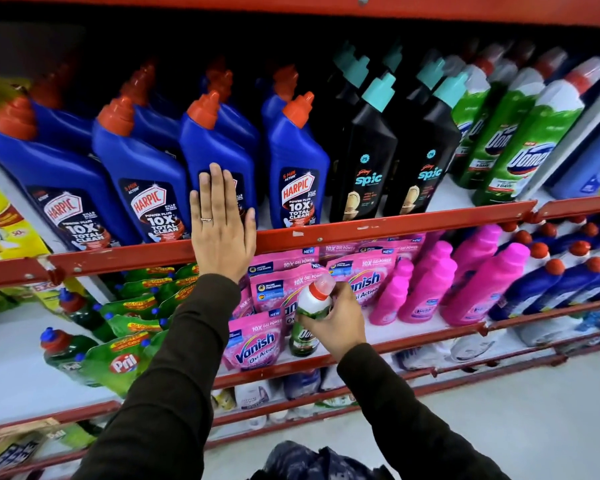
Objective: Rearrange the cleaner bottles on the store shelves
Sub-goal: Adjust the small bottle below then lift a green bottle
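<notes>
Blue plastic Harpic bottle (219, 147) under the flat, open left hand (220, 223); right hand (340, 323) grips a green, white-necked bottle (309, 313). Best pushed back squarely, gently.

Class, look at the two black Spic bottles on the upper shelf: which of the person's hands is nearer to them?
Left. The left hand lies flat on a blue Harpic bottle, two bottles from the Spic bottles. The right hand is lower, gripping a green bottle.

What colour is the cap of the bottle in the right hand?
Red, on a white neck; head view.
</notes>
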`<act>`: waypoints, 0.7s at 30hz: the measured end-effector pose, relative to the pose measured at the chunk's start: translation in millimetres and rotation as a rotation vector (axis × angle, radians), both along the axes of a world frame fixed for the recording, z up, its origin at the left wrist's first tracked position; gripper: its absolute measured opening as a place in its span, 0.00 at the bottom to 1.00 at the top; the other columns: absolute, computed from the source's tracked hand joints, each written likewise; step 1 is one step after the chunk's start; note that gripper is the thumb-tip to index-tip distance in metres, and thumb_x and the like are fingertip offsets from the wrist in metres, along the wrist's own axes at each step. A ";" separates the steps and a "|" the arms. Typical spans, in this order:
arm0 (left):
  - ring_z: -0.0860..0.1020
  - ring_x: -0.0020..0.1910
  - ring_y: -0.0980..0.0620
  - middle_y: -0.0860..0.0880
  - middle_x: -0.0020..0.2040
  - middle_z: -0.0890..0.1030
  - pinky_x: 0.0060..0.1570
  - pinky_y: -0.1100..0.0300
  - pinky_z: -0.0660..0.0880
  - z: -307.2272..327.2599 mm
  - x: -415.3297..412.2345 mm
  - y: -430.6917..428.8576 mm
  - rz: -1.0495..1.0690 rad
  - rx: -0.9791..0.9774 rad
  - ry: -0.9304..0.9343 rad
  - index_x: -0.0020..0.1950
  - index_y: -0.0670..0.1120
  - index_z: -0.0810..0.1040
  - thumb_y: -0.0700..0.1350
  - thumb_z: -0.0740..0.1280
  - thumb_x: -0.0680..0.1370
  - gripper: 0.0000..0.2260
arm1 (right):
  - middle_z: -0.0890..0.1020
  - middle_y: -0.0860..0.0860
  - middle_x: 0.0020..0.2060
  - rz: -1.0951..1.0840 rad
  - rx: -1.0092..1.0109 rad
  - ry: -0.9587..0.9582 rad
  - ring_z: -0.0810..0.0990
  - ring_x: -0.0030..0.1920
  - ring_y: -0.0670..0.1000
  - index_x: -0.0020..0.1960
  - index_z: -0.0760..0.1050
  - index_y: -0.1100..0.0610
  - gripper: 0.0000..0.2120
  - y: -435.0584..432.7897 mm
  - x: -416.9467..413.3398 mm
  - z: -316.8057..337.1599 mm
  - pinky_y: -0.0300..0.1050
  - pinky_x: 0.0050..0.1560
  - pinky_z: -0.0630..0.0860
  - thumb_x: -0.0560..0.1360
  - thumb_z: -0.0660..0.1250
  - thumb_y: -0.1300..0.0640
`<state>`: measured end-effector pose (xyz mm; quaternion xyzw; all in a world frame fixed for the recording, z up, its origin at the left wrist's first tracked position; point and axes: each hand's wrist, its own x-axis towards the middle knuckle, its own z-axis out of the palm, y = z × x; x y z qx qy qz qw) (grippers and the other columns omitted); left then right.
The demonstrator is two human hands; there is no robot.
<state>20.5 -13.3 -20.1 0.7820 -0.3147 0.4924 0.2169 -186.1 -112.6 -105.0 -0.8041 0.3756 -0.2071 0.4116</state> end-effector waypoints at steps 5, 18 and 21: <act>0.36 0.83 0.50 0.34 0.80 0.59 0.83 0.52 0.38 -1.4 -0.1 1.0 -0.014 0.007 0.006 0.82 0.36 0.52 0.50 0.55 0.87 0.29 | 0.78 0.48 0.56 0.000 -0.116 -0.234 0.76 0.54 0.46 0.62 0.70 0.50 0.32 -5.8 -18.8 58.5 0.21 0.51 0.69 0.65 0.84 0.51; 0.40 0.84 0.47 0.45 0.85 0.39 0.83 0.49 0.40 -7.8 5.5 -0.8 -0.129 -0.034 -0.013 0.84 0.39 0.43 0.51 0.54 0.86 0.32 | 0.81 0.46 0.60 -0.258 -0.525 -0.595 0.81 0.60 0.49 0.66 0.74 0.48 0.31 -84.1 -64.2 221.2 0.50 0.61 0.80 0.68 0.80 0.39; 0.41 0.84 0.47 0.44 0.85 0.40 0.83 0.49 0.40 -7.7 6.3 -1.1 -0.139 -0.037 -0.018 0.84 0.39 0.44 0.50 0.54 0.86 0.32 | 0.80 0.44 0.60 -0.361 -0.588 -0.628 0.79 0.61 0.45 0.67 0.75 0.49 0.30 -106.6 -72.5 242.1 0.30 0.62 0.72 0.69 0.80 0.42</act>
